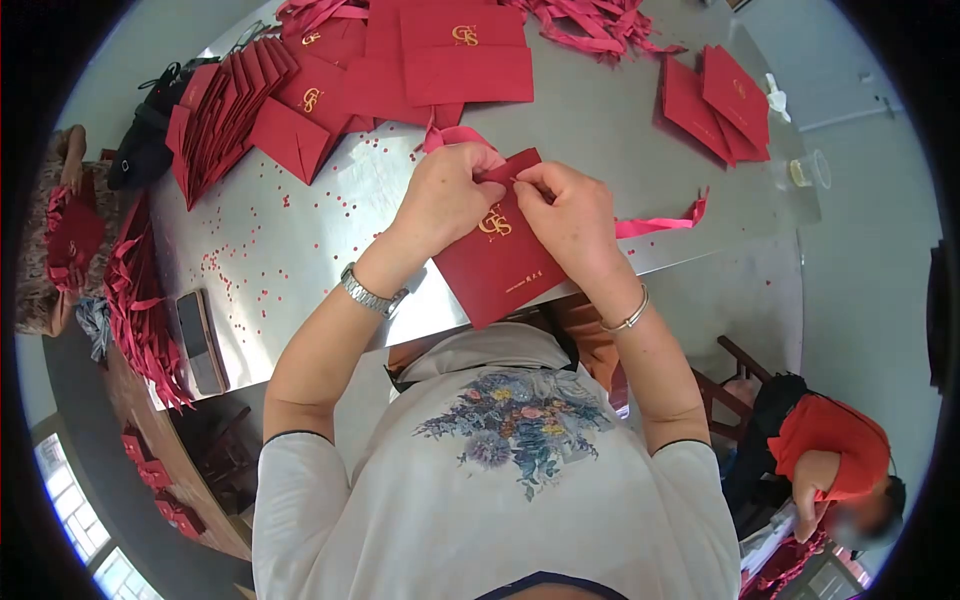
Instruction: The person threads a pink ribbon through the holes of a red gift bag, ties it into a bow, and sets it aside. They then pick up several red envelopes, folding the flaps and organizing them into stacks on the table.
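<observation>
A dark red paper bag [500,265] with a gold logo is held flat over the near edge of the metal table [600,130]. My left hand [447,195] pinches its top edge on the left. My right hand [570,215] pinches the same top edge on the right, fingertips nearly meeting. A pink ribbon [665,222] trails from the bag's top to the right across the table, and a ribbon loop [450,135] shows just beyond my left hand.
Stacks of red bags lie at the table's far left [235,110], far middle [460,55] and far right [720,100]. Pink ribbons [600,20] are piled at the back. A phone [202,340] lies at the near left. Red paper dots litter the top. A plastic cup [808,172] stands right. A person in red [830,450] sits lower right.
</observation>
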Motion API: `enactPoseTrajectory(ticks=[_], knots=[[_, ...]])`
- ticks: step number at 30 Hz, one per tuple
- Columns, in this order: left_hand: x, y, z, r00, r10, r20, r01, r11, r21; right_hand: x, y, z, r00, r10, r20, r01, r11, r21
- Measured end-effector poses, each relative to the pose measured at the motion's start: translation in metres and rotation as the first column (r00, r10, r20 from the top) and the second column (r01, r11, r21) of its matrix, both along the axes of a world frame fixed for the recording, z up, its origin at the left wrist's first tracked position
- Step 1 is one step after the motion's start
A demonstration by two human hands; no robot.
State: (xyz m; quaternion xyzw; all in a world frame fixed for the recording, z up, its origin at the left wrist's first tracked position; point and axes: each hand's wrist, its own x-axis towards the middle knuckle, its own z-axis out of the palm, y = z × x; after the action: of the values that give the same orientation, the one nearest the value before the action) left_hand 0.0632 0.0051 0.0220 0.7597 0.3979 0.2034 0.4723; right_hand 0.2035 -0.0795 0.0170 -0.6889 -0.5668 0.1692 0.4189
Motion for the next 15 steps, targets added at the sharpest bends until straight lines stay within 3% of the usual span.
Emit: enactPoseTrajectory(ticks=[3,5,6,8,12,15], knots=[[0.0,-0.005,0.005,0.999,0.013,-0.029,-0.012,0.999,0.032,-0.001,0.004,0.001,0.998,-0.016,0.059,0.018,0.999,-0.028],[0.001,-0.01,0.001,0.998,0.038,-0.042,-0.025,0.958,0.286,-0.003,0.006,0.006,0.941,0.033,0.336,-0.033,0.999,-0.007],[0.002,-0.012,0.001,0.998,0.042,-0.04,-0.029,0.958,0.286,-0.006,0.007,0.009,0.941,0.037,0.337,-0.036,0.999,-0.008],[0.003,-0.015,0.008,0.991,0.016,-0.136,0.035,0.931,0.363,-0.012,0.006,0.016,0.814,0.138,0.564,-0.092,0.99,-0.11],[0.0,-0.013,0.001,0.998,0.014,-0.062,0.006,0.949,0.314,-0.01,0.015,0.023,0.832,0.183,0.524,-0.073,0.972,-0.224],[-0.006,-0.012,-0.002,0.999,-0.031,-0.021,0.036,0.944,0.329,0.005,0.018,0.021,0.956,0.22,0.194,-0.186,0.966,-0.178]])
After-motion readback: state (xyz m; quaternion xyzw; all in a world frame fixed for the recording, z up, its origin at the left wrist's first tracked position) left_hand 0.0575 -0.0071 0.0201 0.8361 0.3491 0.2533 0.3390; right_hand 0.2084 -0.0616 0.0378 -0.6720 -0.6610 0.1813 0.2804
